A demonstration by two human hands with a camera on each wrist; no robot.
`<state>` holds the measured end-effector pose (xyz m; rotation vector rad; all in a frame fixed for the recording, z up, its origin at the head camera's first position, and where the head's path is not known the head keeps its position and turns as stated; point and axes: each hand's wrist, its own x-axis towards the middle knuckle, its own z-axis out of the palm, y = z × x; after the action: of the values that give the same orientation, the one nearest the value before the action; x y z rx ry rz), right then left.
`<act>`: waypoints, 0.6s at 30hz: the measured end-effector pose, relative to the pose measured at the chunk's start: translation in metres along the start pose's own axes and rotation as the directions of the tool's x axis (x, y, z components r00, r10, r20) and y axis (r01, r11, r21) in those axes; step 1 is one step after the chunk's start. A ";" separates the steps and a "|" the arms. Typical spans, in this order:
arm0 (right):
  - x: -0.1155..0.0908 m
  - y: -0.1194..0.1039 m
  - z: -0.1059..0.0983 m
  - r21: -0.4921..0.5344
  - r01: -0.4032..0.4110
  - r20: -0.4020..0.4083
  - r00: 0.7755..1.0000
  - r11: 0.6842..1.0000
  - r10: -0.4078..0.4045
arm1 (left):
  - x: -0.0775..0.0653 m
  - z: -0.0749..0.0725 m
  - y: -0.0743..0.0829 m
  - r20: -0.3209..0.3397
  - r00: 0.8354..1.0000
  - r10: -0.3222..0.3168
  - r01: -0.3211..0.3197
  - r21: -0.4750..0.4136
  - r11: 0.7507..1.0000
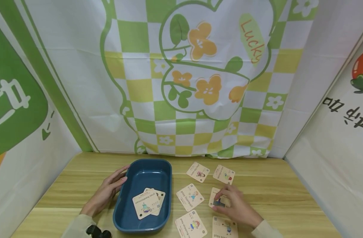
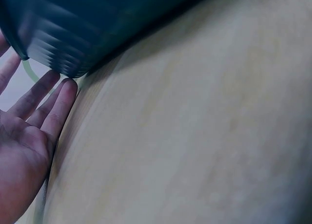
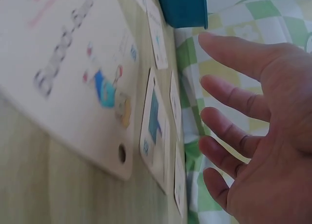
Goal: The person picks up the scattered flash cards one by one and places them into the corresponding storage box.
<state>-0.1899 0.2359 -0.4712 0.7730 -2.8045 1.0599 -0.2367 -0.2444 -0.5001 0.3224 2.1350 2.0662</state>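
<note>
My left hand (image 1: 107, 190) touches the left side of a blue plastic tray (image 1: 170, 185); in the left wrist view its fairly straight fingers (image 2: 61, 104) meet the tray's outer wall (image 2: 97, 34). Inside the tray, a "play badminton" card (image 1: 145, 203) overlaps another card. My right hand (image 1: 233, 205) hovers over a square picture card (image 1: 214, 195), partly covering it in the head view. With its fingers spread and nothing held, the right hand (image 3: 263, 121) appears apart from the cards in the right wrist view. Nearest that camera lies a ping-pong card (image 3: 92, 78).
Several cards lie right of the tray, among them a "play football" card (image 1: 190, 197), a skipping card (image 1: 191, 224) and two at the back, a left one (image 1: 198, 172) and a right one (image 1: 224, 174). A patterned cloth (image 1: 193, 132) hangs behind the wooden table (image 1: 273, 185).
</note>
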 end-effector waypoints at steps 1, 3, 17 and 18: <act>-0.001 0.001 -0.001 -0.011 -0.009 0.001 1.000 1.000 0.009 | 0.000 0.000 0.000 -0.001 1.000 0.000 0.000 -0.001 1.000; -0.004 0.003 -0.003 -0.037 -0.035 0.008 0.999 0.999 0.036 | 0.000 0.000 0.000 -0.001 1.000 -0.001 0.001 -0.002 1.000; -0.026 0.013 -0.009 -0.083 -0.083 0.090 0.992 0.993 0.090 | 0.001 -0.001 -0.001 -0.004 1.000 -0.014 0.014 0.010 1.000; -0.027 0.014 -0.009 -0.082 -0.079 0.093 0.992 0.993 0.087 | 0.001 -0.002 -0.002 -0.001 1.000 -0.012 0.012 0.009 1.000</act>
<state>-0.1736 0.2624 -0.4784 0.7246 -2.9633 0.9410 -0.2378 -0.2458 -0.5017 0.3088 2.1415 2.0517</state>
